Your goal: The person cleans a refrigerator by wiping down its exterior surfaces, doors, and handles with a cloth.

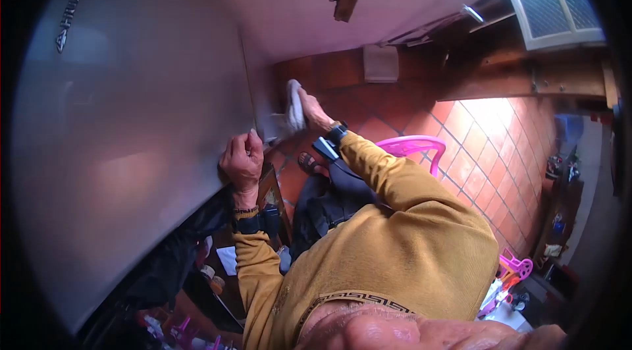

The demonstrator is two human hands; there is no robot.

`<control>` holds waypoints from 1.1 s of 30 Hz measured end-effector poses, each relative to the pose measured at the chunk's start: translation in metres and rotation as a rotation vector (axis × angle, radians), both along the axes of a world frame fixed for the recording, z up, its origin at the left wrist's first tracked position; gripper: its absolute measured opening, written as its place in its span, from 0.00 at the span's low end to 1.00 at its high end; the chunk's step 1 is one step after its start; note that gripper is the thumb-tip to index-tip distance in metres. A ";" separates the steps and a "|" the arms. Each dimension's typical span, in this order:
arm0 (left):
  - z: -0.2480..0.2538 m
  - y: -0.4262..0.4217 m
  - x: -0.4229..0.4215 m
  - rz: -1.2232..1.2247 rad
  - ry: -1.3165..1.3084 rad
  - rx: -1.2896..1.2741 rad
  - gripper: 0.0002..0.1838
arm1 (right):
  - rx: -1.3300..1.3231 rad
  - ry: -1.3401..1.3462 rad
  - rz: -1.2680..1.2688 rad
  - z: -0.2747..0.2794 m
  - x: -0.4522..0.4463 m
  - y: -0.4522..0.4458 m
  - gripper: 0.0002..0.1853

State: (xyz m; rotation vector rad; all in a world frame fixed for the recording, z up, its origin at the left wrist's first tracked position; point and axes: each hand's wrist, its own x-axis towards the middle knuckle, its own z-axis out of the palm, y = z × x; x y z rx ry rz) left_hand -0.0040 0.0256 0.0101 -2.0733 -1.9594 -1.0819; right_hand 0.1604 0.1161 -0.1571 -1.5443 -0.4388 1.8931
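Observation:
My right hand (pixel 317 114) grips a pale grey cloth (pixel 294 105), bunched and hanging from the fingers. It is held beside the narrow side of a large grey metal panel (pixel 145 100) with a raised badge, which looks like a refrigerator door. My left hand (pixel 243 160) is curled closed at that panel's near edge, thumb uppermost. What its fingers hold, if anything, is hidden. Both wrists carry dark bands, and a small light-coloured device (pixel 324 148) is near the right one.
A pink plastic chair (pixel 411 144) stands on the red tiled floor (pixel 487 172) right of my right arm. A white boxy object (pixel 380 63) is by the far wall. Dark fabric (pixel 158 277) and assorted items lie below the panel. Pink toy-like things (pixel 513 268) are at lower right.

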 end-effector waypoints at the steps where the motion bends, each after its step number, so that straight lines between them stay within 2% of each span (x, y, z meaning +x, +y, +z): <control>1: -0.001 0.000 0.000 -0.012 -0.008 -0.006 0.09 | 0.037 -0.029 0.010 -0.002 0.018 -0.013 0.30; 3: 0.002 -0.001 0.002 -0.030 -0.022 -0.009 0.09 | 0.068 -0.143 0.021 -0.010 0.047 -0.043 0.30; 4: 0.005 -0.001 0.003 -0.037 -0.031 -0.023 0.09 | -0.009 -0.156 -0.034 -0.051 0.056 -0.057 0.31; 6: 0.005 -0.003 0.004 -0.050 -0.044 -0.044 0.10 | -0.054 0.033 -0.139 -0.058 0.067 -0.088 0.30; 8: 0.001 -0.001 0.004 -0.034 -0.027 -0.024 0.10 | -0.118 0.035 -0.173 -0.084 0.075 -0.103 0.29; 10: 0.004 -0.001 0.004 -0.019 -0.003 -0.019 0.10 | -0.128 0.098 -0.196 -0.069 0.074 -0.119 0.25; 16: -0.001 0.001 0.002 0.010 0.003 -0.033 0.09 | -0.156 0.204 -0.332 -0.066 0.076 -0.133 0.25; 18: -0.001 0.001 0.002 0.017 0.002 -0.035 0.09 | -0.147 0.229 -0.311 -0.063 0.081 -0.133 0.25; 20: 0.001 0.003 0.002 -0.021 0.024 0.070 0.09 | -0.145 0.235 -0.304 -0.057 0.082 -0.131 0.26; 22: 0.003 0.002 0.002 -0.011 0.005 0.066 0.09 | -0.143 0.081 -0.280 -0.050 0.080 -0.123 0.26; 24: 0.003 0.001 0.002 0.004 -0.017 0.062 0.08 | -0.121 0.079 -0.233 -0.040 0.078 -0.118 0.27; 30: 0.003 0.000 -0.003 0.024 -0.015 0.060 0.06 | -0.051 0.176 -0.138 -0.038 0.083 -0.094 0.25; 33: -0.002 -0.009 -0.009 0.001 0.005 0.022 0.04 | -0.105 0.263 -0.083 -0.038 0.091 -0.080 0.24</control>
